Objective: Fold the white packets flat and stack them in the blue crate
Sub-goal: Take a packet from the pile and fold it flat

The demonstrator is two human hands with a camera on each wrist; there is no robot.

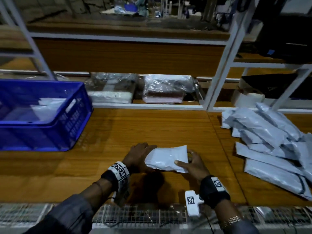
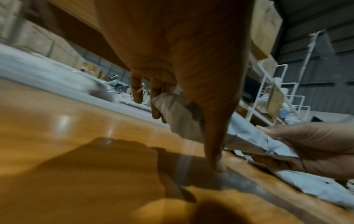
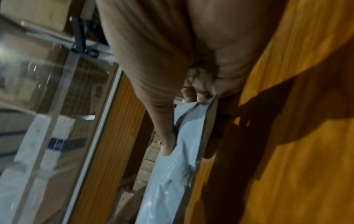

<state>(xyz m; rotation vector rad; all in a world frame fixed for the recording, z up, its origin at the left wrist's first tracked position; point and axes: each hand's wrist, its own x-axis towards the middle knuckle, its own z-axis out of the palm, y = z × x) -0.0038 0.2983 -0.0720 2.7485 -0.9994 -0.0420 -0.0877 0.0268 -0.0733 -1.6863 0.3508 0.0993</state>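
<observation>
one packet in hand, a heap still waiting

the person is holding a white packet (image 1: 167, 159) just above the wooden surface (image 1: 118, 132), near its front edge. the left hand (image 1: 139, 156) is gripping the packet's left end, fingers curling over the top and thumb reaching down toward the wood in the left wrist view. the right hand (image 1: 192, 163) is pinching the right end, thumb lying on top and fingers tucking underneath. the packet is looking doubled over and fairly compact, so i am judging that the fold is about finished and the carry to the crate is coming next.

the blue crate (image 1: 74, 115) is sitting well apart to the left, toward the back of the surface. some white packets in the crate (image 1: 50, 107) are already lying on its floor, so part of the job is done; how many are in there i cannot tell. on the right, a loose pile of unfolded packets (image 1: 270, 141) is sprawling over the surface, several overlapping, so most of the work is looking like it is still ahead.

behind the work area, clear-wrapped bundles (image 1: 168, 88) are sitting on a low shelf under a white metal rack (image 1: 224, 65). a wire mesh edge (image 1: 143, 215) is running along the front. nothing is lying between the hands and the crate, so the way across is looking free; only the crate's near wall is needing to be cleared.
</observation>
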